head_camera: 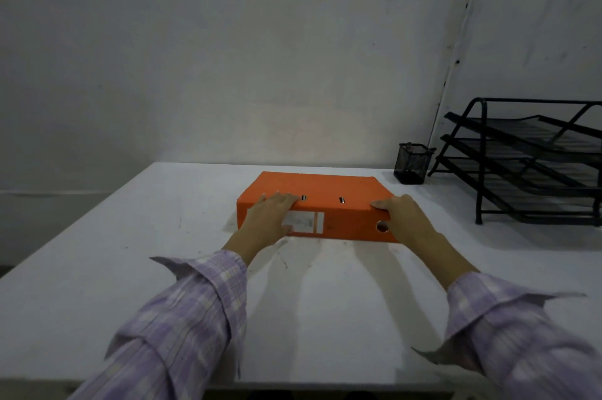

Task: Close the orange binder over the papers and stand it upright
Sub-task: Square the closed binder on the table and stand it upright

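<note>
The orange binder (329, 186) lies flat and closed on the white table (130, 253), its spine with a white label and a finger hole facing me. No papers show; the cover hides whatever is inside. My left hand (270, 215) grips the spine's left end, fingers over the top edge and thumb on the label. My right hand (404, 215) grips the spine's right end, fingers on the top cover beside the finger hole.
A black mesh pen cup (411, 163) stands behind the binder to the right. A black three-tier mesh letter tray (527, 162) fills the right back corner against the wall. The wall runs right behind the table's far edge.
</note>
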